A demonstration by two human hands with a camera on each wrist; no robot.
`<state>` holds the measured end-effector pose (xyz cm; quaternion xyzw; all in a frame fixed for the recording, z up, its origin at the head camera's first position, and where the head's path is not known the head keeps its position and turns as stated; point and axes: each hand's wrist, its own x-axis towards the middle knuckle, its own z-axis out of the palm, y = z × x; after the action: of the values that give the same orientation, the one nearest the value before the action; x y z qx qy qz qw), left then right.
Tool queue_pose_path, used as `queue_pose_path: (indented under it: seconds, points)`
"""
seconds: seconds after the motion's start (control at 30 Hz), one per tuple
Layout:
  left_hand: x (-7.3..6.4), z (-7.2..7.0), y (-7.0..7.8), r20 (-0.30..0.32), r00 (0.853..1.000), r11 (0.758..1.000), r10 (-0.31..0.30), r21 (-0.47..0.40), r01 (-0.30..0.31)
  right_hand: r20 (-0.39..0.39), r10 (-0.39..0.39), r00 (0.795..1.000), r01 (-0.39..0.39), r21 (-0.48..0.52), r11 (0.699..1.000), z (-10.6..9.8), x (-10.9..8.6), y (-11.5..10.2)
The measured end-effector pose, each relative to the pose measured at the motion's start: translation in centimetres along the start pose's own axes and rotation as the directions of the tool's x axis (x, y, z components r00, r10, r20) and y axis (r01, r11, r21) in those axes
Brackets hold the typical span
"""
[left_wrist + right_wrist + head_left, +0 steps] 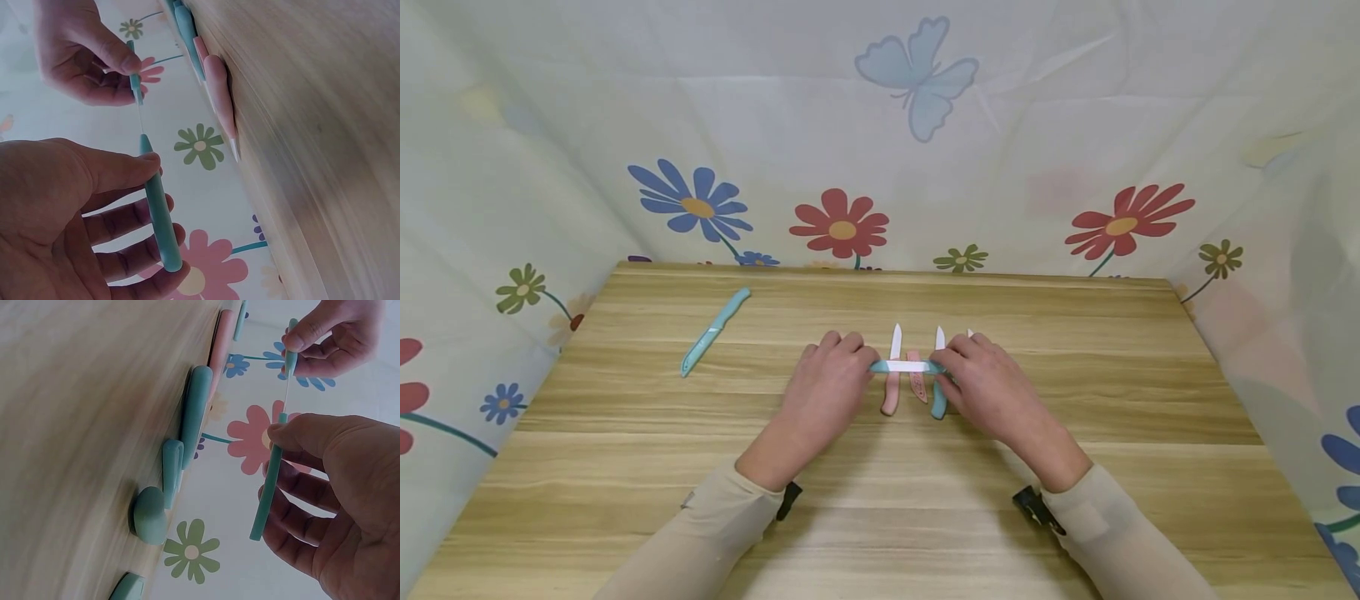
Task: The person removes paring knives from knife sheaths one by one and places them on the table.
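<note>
A small teal paring knife is held level above the table, its white blade (907, 367) bare between the two hands. My left hand (831, 375) pinches its teal handle (161, 212) between thumb and fingers. In my right hand (992, 383) is a teal knife sheath (269, 487), gripped with the thumb on top, and the blade's tip end runs into its mouth. Below on the table lie a pink knife (892, 392), a pink sheath (917, 385) and another teal knife (938, 404), their blades pointing away. The right hand partly hides a further white blade (970, 333).
A sheathed teal knife (715, 332) lies slantwise at the left on the wooden table (880, 533). The right wrist view shows another teal sheath (172, 472) and a green handle end (150, 515). A flowered curtain (1015, 167) surrounds the table's back and sides.
</note>
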<state>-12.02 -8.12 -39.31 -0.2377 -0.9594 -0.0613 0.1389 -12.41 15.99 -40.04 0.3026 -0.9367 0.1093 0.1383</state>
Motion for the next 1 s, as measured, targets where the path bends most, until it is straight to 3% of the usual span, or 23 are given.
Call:
queue_pose_path:
  seconds: [0.73, 1.0]
  points:
    - [0.01, -0.05, -0.35, -0.008, 1.000, 1.000, -0.016, 0.001, 0.016, -0.012, 0.002, 1.000, -0.002, -0.016, 1.000, -0.04, -0.02, 0.20]
    - [0.16, -0.25, -0.52, 0.013, 0.999, 0.998, -0.052, -0.032, 0.053, -0.019, 0.009, 1.000, -0.009, -0.015, 1.000, -0.03, -0.07, 0.44]
